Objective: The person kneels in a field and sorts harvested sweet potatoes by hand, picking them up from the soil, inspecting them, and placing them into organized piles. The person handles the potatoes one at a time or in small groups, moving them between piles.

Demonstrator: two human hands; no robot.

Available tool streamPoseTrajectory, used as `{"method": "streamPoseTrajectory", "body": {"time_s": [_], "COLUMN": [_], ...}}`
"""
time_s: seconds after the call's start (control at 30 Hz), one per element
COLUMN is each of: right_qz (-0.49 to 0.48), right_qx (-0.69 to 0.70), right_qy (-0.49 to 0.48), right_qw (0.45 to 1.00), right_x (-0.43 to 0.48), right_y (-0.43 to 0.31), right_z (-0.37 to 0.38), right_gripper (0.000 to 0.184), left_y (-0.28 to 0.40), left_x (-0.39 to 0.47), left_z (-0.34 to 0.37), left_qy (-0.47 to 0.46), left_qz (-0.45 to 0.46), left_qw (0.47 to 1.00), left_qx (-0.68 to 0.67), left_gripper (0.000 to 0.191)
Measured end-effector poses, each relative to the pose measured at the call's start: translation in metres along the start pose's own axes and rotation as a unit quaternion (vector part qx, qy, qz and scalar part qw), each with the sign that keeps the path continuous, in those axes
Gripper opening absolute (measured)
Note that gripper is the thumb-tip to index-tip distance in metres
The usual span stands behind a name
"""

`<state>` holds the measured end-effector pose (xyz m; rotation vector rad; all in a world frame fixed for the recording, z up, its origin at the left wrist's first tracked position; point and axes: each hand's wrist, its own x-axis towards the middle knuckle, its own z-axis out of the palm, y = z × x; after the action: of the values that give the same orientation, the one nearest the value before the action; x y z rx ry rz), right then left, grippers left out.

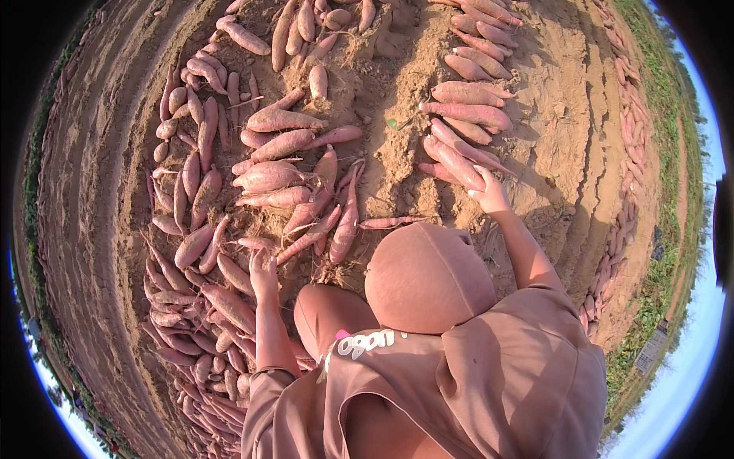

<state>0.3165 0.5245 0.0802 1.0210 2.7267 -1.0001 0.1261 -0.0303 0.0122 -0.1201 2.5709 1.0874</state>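
My right hand grips the near end of a thick sweet potato at the lower end of the right-hand row. Against it lie a slimmer sweet potato and, partly beneath, another one. On the left, my left hand has its fingers at a small sweet potato; whether they close on it is unclear. Between my hands a loose group of sweet potatoes with stringy roots lies on the soil, and a thin one rests just beyond my knee.
A dense heap of sweet potatoes stretches along my left side. Ridged dry soil lies to the right, with another long row of sweet potatoes farther out. Grass borders the field.
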Motion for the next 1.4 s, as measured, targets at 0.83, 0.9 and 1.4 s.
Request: {"method": "streamPoseTrajectory", "body": {"time_s": [0.83,0.9,1.4], "right_qz": [-0.209,-0.229,-0.374], "right_qx": [0.362,0.352,-0.047], "right_qy": [-0.088,-0.148,-0.310], "right_qw": [0.904,0.895,0.873], "right_x": [-0.055,-0.103,-0.164], "right_y": [-0.278,-0.338,-0.407], "right_z": [-0.061,-0.045,0.026], "right_gripper": [0.029,0.030,0.035], "left_y": [-0.067,-0.063,-0.060], "left_x": [-0.201,-0.182,-0.011], "left_z": [-0.028,-0.027,-0.030], "left_qy": [0.172,0.190,0.109], "left_qz": [-0.147,-0.152,-0.257], "left_qw": [0.974,0.970,0.846], "left_qx": [0.028,0.031,-0.454], "left_gripper": [0.053,0.056,0.037]}}
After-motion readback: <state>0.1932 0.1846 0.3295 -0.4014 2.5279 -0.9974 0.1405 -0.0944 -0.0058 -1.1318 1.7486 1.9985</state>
